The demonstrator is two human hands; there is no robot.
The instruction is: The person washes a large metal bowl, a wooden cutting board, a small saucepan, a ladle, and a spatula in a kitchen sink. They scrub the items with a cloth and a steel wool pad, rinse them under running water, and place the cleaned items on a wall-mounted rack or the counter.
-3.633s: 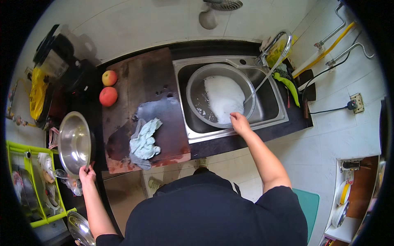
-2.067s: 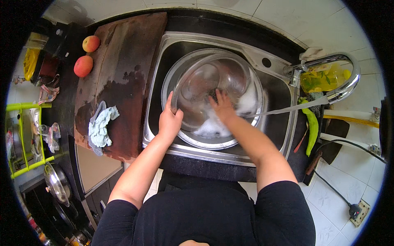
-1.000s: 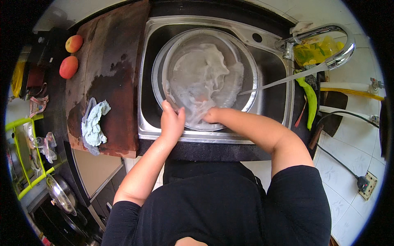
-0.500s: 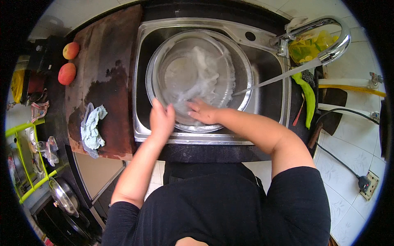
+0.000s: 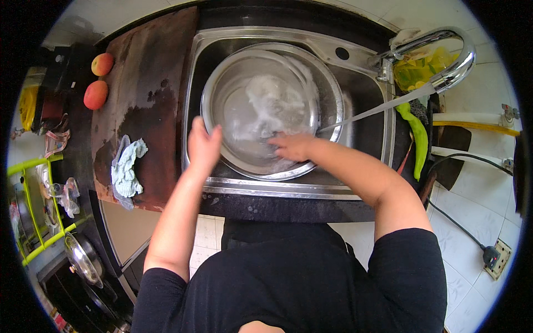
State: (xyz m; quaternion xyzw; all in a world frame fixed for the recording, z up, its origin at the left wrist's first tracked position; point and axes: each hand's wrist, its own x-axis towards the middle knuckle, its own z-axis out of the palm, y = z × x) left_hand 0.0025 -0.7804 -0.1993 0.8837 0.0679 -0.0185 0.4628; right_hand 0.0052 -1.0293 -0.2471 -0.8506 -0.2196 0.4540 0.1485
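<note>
A shiny round metal basin (image 5: 230, 108) with cloudy, foamy water inside sits tilted over a larger metal pan (image 5: 335, 100) in the steel sink (image 5: 363, 139). My left hand (image 5: 204, 145) is at the basin's near-left rim, thumb toward the inside and fingers on the outer side, closed on the edge. Inside the basin, at its near right, my right hand (image 5: 295, 147) has its fingers stretched apart in the water, partly blurred. From the chrome faucet (image 5: 444, 77) a stream of water (image 5: 383, 109) runs slantwise to the basin's right edge.
Left of the sink lies a wet brown board (image 5: 150, 77) with a crumpled pale-blue cloth (image 5: 129, 169). Two red apples (image 5: 96, 95) rest by its far-left edge. A long green pepper (image 5: 417, 139) lies right of the sink. A black plug (image 5: 491, 256) sits in the wall socket.
My left hand has moved left and slightly farther along the rim. The basin has shifted left within the pan. My right hand has moved right and slightly back inside it.
</note>
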